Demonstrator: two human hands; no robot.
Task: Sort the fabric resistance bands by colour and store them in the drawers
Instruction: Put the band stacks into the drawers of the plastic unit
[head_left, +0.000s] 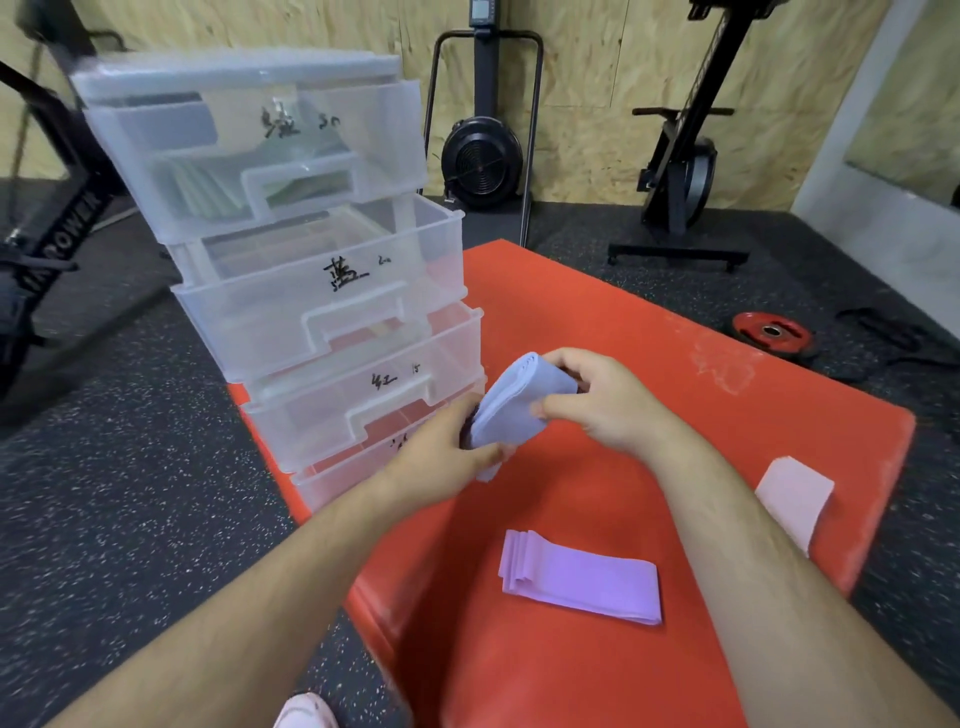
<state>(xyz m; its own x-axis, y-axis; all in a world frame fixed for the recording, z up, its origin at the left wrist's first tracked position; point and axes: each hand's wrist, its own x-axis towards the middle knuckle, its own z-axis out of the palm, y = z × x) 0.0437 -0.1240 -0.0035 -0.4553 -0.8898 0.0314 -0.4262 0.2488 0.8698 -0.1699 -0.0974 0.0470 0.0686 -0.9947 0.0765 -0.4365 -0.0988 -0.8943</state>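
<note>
Here both hands pinch a folded pale-blue fabric resistance band (519, 400), the left hand (441, 447) at its lower end and the right hand (597, 400) at its upper, above the flat red mat (597, 312) just beside the stacked translucent plastic drawers (311, 312). The folds look loose, so freeing one hand for a drawer could let it unfurl. The lilac folded band (582, 577) on the mat is close enough in shade to be mis-sorted.

Item one: my left hand (441, 447) and right hand (597, 400) are bare. Item two: my left forearm (249, 597) and right forearm (753, 545) are bare down to the frame's lower edge; fine dark hair shows on the right one. Item three: one shoe (306, 713), pale pink and white, toe only, blurred.
</note>
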